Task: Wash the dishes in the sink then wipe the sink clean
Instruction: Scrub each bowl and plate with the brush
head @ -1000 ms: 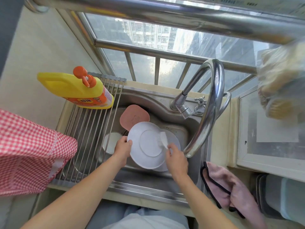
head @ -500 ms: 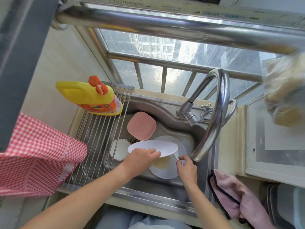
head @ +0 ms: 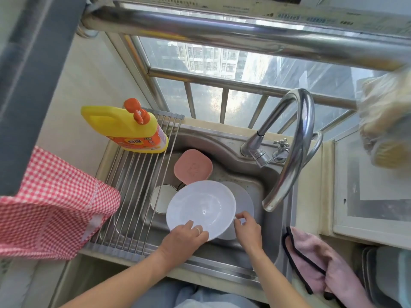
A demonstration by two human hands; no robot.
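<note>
While the left hand (head: 185, 237) pinches the near rim of a white plate (head: 201, 208), thumb on the upper face and fingers curled beneath, the plate is held face up and roughly level over the middle of the sink (head: 224, 143) in the lower centre of the frame, probably so its face can be scrubbed or rinsed. The right hand (head: 246, 230) sits just right of it with fingers curled at the plate's right edge; whether it grips a scrubber, the rim or nothing is hidden. A second white plate (head: 244, 203) lies below and to the right, mostly covered by the held one. A pink square dish (head: 193, 167) leans at the back of the basin, and a small white bowl (head: 162, 198) sits at centre left, partly under the roll-up drying rack (head: 133, 185), which spans the left part of the sink.

The yellow detergent bottle (head: 126, 127) stands at the rack's far end, upper left. The rest of the rack shows bare rods, so I judge it the natural landing place for the plate. The faucet (head: 295, 147) arches over the right side, its mouth just right of the plates; lifting the plate rightward would crowd it. A pink cloth (head: 320, 258) lies on the counter at lower right, handy for the wiping that comes once the dishes are out
</note>
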